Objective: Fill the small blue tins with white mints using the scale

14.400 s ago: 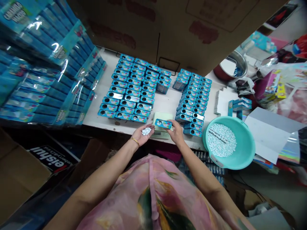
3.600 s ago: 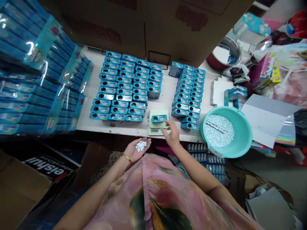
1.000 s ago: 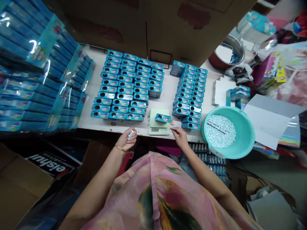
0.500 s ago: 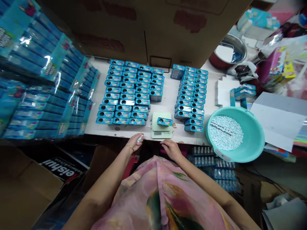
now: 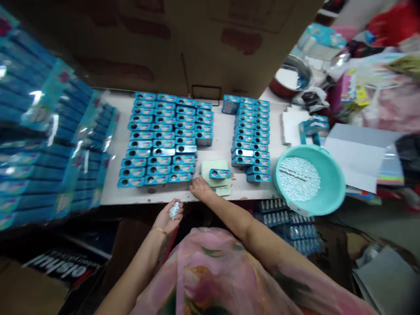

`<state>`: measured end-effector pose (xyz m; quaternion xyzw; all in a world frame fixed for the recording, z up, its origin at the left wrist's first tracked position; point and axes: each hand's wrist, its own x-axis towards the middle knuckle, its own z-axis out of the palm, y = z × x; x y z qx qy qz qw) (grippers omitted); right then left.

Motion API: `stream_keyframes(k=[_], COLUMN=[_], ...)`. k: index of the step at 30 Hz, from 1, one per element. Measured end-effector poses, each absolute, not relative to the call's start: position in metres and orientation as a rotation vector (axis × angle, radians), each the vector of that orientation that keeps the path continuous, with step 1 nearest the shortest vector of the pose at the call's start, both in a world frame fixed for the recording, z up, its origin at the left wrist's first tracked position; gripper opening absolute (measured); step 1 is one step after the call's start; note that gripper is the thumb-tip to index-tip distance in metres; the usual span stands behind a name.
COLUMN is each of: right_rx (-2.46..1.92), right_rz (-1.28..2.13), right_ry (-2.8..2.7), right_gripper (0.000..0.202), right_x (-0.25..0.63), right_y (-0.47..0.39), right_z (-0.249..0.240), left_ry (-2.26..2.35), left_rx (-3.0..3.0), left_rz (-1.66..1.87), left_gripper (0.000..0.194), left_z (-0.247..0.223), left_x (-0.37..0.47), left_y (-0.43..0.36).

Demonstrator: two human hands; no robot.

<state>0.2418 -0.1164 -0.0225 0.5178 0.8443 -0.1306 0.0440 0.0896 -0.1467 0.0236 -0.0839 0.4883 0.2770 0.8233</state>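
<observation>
My left hand (image 5: 168,215) is cupped palm up below the table's front edge, its fingers curled round a small heap of white pellets (image 5: 174,210). My right hand (image 5: 199,189) reaches to the tabletop just left of the pale green scale (image 5: 215,166), fingers bent down and close together; their tips are partly hidden, so I cannot make out what they hold. One blue tin (image 5: 219,173) with a round dark opening lies on the scale. Beside the right hand stand rows of similar blue tins (image 5: 159,160), with another block of tins (image 5: 252,135) right of the scale.
A turquoise basin (image 5: 333,183) holding many white pellets and a dark strip stands at the right. Wrapped stacks of blue packs (image 5: 62,144) rise on the left. A large cardboard box (image 5: 164,48) borders the back. Packed tins (image 5: 288,223) lie below the table at right.
My right hand has moved left and forward, from in front of the scale to the tabletop at its left. My left hand has turned more palm up, showing the pellets. The view has shifted.
</observation>
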Motion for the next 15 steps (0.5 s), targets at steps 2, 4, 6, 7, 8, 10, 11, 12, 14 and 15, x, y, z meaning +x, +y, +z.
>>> stream_keyframes(k=[2, 4, 6, 7, 8, 10, 11, 12, 14, 15], right_rx=[1.643, 1.803, 2.113, 2.314, 2.561, 3.058, 3.246, 3.391, 3.597, 3.659], right_rz=[-0.412, -0.410, -0.386, -0.377, -0.361, -0.289, -0.229, -0.154, -0.030, 0.026], right_ry=[2.593, 2.661, 2.692, 2.688, 2.631, 2.402, 2.275, 2.168, 1.944, 1.838], right_gripper=[0.016, 0.016, 0.018, 0.019, 0.020, 0.020, 0.019, 0.018, 0.019, 0.021], right_x=[0.250, 0.266, 0.293, 0.311, 0.330, 0.374, 0.396, 0.418, 0.457, 0.473], right_y=[-0.128, -0.149, -0.176, -0.190, -0.205, -0.230, -0.240, -0.249, -0.266, -0.274], right_z=[-0.011, 0.011, 0.041, 0.057, 0.072, 0.098, 0.106, 0.112, 0.114, 0.112], left_ry=[1.039, 1.016, 0.950, 0.914, 0.877, 0.832, 0.828, 0.799, 0.727, 0.694], left_rx=[-0.159, -0.112, -0.053, -0.016, 0.021, 0.073, 0.109, 0.145, 0.183, 0.183], left_rz=[0.555, 0.525, 0.469, 0.420, 0.368, 0.297, 0.266, 0.242, 0.181, 0.146], left_gripper=[0.025, 0.024, 0.023, 0.023, 0.022, 0.020, 0.018, 0.015, 0.018, 0.023], left_z=[0.034, 0.046, 0.060, 0.068, 0.077, 0.095, 0.104, 0.112, 0.123, 0.127], left_x=[0.094, 0.109, 0.140, 0.163, 0.189, 0.252, 0.286, 0.320, 0.380, 0.404], left_y=[-0.143, -0.137, -0.132, -0.130, -0.130, -0.134, -0.137, -0.141, -0.151, -0.156])
